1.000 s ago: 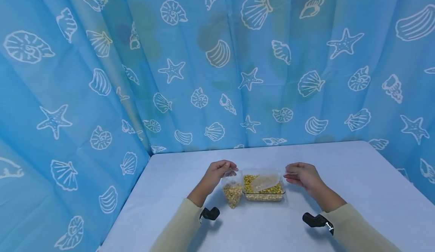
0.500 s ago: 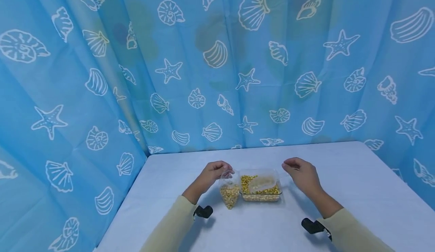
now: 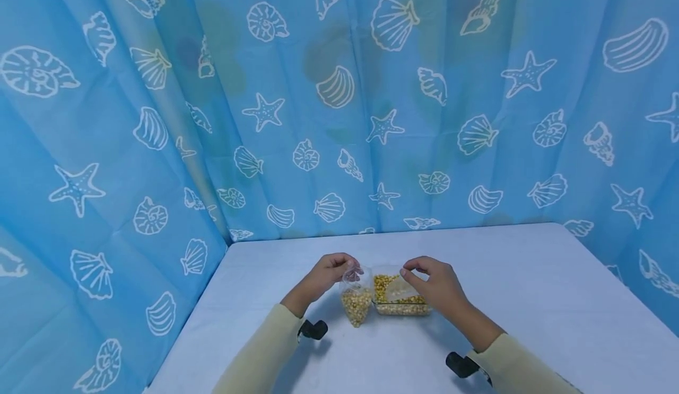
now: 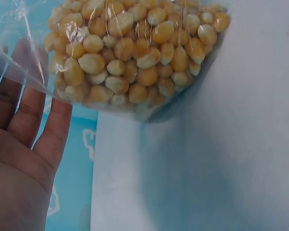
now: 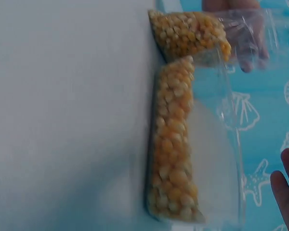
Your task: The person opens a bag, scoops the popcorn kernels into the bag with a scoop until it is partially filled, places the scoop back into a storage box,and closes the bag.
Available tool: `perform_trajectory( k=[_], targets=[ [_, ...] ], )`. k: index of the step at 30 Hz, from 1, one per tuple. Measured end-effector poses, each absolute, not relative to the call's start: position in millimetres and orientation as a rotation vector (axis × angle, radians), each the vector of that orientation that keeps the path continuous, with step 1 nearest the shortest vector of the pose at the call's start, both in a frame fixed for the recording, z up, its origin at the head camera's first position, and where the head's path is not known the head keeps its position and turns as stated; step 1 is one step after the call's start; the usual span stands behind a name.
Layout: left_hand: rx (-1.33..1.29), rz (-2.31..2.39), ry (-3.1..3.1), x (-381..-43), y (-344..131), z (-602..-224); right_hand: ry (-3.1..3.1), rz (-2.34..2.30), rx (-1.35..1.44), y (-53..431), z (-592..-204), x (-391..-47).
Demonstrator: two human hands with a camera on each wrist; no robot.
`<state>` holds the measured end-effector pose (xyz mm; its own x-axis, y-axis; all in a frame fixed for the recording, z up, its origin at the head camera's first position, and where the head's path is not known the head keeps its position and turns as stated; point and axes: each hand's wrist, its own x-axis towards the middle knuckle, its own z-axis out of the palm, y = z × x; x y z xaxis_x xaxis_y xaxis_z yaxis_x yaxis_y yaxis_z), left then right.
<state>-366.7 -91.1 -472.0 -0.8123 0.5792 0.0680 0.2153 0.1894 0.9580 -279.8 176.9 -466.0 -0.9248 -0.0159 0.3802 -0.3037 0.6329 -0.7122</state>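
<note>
My left hand [image 3: 325,277] grips the upper part of a clear plastic bag [image 3: 356,307] of corn kernels, whose bottom tapers to a point by the table. Through the film, the left wrist view shows pale yellow kernels [image 4: 130,57] and fingers behind the bag's loose top. Right beside the bag is a clear rectangular container [image 3: 401,310] holding more kernels. A translucent whitish scoop-like piece [image 3: 396,289] lies on top of them. My right hand [image 3: 441,286] is over the container's right side, thumb and forefinger close by that piece. Its fingers [image 5: 285,185] show spread and bare in the right wrist view.
A white-covered table [image 3: 509,276] bears the bag and container. Behind and to the left hangs a blue curtain [image 3: 297,164] with white shell and starfish prints. A black wrist camera [image 3: 313,330] juts from each cream sleeve.
My right hand first lifts slightly off the container's right edge, then moves left over the container to the translucent piece. My left hand keeps its grip on the bag, nearly still.
</note>
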Motion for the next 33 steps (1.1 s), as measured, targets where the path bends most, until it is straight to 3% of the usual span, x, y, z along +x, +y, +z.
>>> perform_trajectory(
  k=[14,23,33],
  targets=[
    [0.686,1.675,2.089,-377,-95,-476,-2.638,1.218,0.593,118,-473,-274],
    [0.67,1.809,1.945,-371,-95,-480,-2.646,1.064,0.471,95,-468,-270],
    [0.683,1.977,1.925,-368,-94,-487,-2.45,0.761,0.598,88,-469,-267]
  ],
)
